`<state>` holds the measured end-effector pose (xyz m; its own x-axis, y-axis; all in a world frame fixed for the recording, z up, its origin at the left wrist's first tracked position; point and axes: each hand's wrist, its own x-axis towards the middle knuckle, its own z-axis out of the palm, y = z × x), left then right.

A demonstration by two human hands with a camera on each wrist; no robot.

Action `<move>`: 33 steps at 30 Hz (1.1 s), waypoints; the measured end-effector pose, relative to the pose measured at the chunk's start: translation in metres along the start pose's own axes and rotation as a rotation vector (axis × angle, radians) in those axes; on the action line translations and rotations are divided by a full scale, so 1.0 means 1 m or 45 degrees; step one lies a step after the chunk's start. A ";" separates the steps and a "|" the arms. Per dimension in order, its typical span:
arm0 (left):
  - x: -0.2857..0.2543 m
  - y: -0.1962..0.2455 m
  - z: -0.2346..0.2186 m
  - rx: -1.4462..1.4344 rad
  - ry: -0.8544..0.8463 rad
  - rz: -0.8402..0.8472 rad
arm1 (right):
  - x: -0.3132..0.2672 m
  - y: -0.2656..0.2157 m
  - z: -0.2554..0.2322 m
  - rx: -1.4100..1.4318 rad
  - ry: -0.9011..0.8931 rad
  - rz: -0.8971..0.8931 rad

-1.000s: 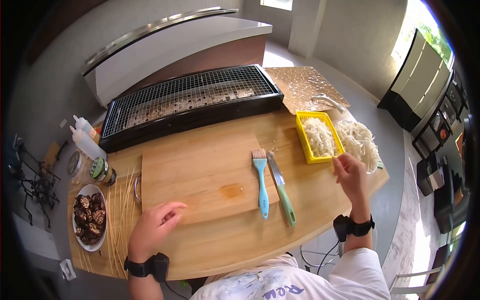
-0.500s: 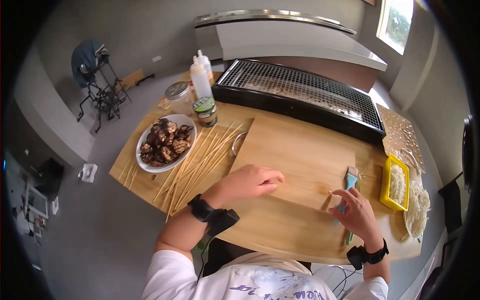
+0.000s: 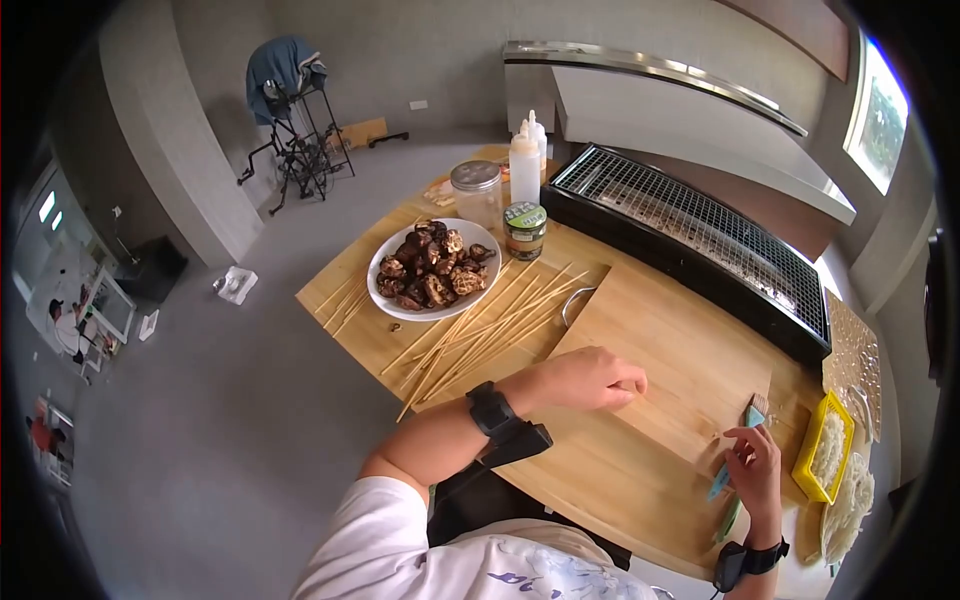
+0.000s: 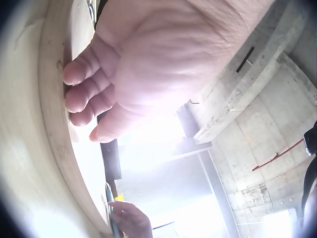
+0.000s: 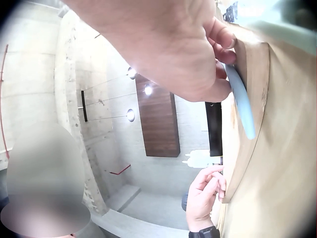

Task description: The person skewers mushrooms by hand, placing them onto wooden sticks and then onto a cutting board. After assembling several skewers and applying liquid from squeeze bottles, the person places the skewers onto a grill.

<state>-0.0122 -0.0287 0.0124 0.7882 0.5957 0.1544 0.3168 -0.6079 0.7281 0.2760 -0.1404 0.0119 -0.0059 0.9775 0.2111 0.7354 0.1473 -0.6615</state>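
In the head view my left hand (image 3: 600, 380) is over the front left of the wooden board (image 3: 665, 350), fingers loosely bent and holding nothing. The left wrist view shows its palm (image 4: 163, 64) beside the board's edge. My right hand (image 3: 757, 475) is at the blue brush (image 3: 718, 484), covering part of its handle. In the right wrist view the handle (image 5: 241, 101) runs close by the fingertips of that hand (image 5: 198, 59); whether they grip it is hidden. A green-handled knife (image 3: 730, 518) lies beside the brush, partly behind the hand.
A plate of dark mushrooms (image 3: 432, 268), loose skewers (image 3: 470, 335), a jar (image 3: 525, 230), a glass jar (image 3: 476, 195) and squeeze bottles (image 3: 524, 170) are on the left. Behind the board stands a grill (image 3: 690, 240). A yellow basket (image 3: 825, 448) of white shreds is at the right.
The head view has turned left. My right hand has moved from beside the yellow basket to the brush, its fingers and thumb now closer together. My left hand is still over the board's front left.
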 end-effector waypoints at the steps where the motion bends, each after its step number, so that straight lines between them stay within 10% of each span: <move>1: 0.000 0.000 0.000 -0.016 0.012 -0.016 | 0.000 0.001 0.001 0.034 0.015 -0.008; 11: -0.059 0.033 -0.025 0.564 0.292 0.117 | 0.000 0.004 0.000 0.042 0.027 -0.018; 20: -0.154 0.001 -0.021 0.980 0.451 -0.620 | 0.000 0.001 0.002 0.062 0.017 0.047; 33: -0.143 -0.025 -0.025 0.892 0.528 -0.764 | -0.002 -0.002 -0.002 -0.020 -0.030 0.032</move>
<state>-0.1457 -0.0852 -0.0118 0.1936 0.9586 0.2089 0.9439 -0.2401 0.2266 0.2759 -0.1433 0.0145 -0.0034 0.9841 0.1777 0.7461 0.1208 -0.6548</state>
